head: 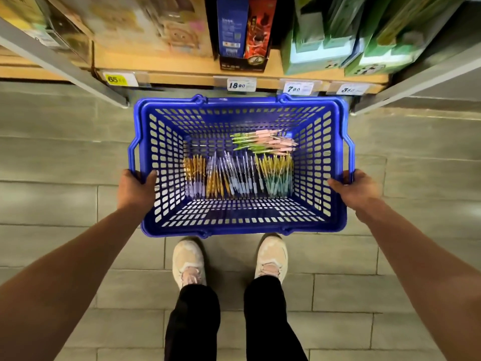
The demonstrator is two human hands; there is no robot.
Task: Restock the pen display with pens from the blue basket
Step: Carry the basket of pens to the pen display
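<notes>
the person stands facing a shelf (182, 66), holding the blue basket (239, 101) out in front at about waist height, above the grey tiled floor (65, 165). the left hand (134, 187) grips the basket's left rim, thumb hooked over the inside and fingers curled under the edge. the right hand (355, 188) grips the right rim the same way.

the pens (234, 175) lie on the bottom of the basket in a row of bunches, gold, lilac, pale blue and teal. a smaller pile of pink and green pens (263, 142) lies crosswise behind them, towards the far wall.

price tags (240, 84) line the shelf edge just beyond the basket. a blue box (231, 27) and green boxes (325, 48) stand on the shelf. pale shoes (188, 261) show below the basket.
</notes>
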